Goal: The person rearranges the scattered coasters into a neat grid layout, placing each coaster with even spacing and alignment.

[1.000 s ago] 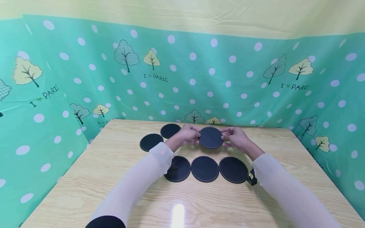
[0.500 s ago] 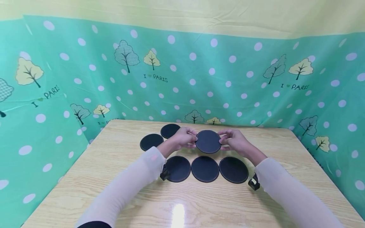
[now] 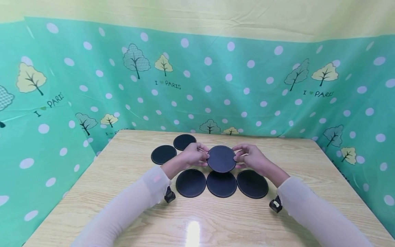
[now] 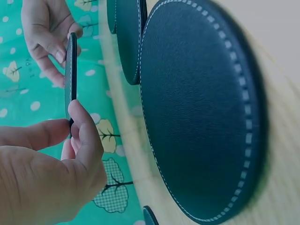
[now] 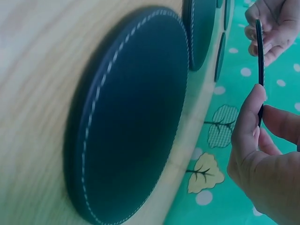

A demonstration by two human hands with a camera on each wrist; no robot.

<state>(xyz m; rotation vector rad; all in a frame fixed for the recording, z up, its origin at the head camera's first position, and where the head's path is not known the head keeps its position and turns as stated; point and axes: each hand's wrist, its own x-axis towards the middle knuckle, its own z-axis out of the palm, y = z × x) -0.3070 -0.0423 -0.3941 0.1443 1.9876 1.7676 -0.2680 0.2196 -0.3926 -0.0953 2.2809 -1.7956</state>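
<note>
Between my hands a round black coaster (image 3: 221, 159) with stitched edging is held up off the table. My left hand (image 3: 192, 155) pinches its left edge with thumb and fingers, and my right hand (image 3: 251, 158) pinches the right edge. In the left wrist view the coaster (image 4: 71, 70) shows edge-on as a thin disc. Below it three matching coasters lie side by side in a row: a left one (image 3: 191, 183), a middle one (image 3: 222, 185) and a right one (image 3: 252, 184). The held coaster overlaps the middle one's far edge in the head view.
Two more black coasters, a nearer one (image 3: 164, 154) and a farther one (image 3: 184, 141), lie at the back left of the wooden table (image 3: 240, 219). A green dotted curtain (image 3: 197, 82) with printed trees hangs behind and along both sides.
Both hands have brought the held coaster nearer and slightly left, from behind the row to over the middle coaster's far edge. The coasters on the table have stayed put.
</note>
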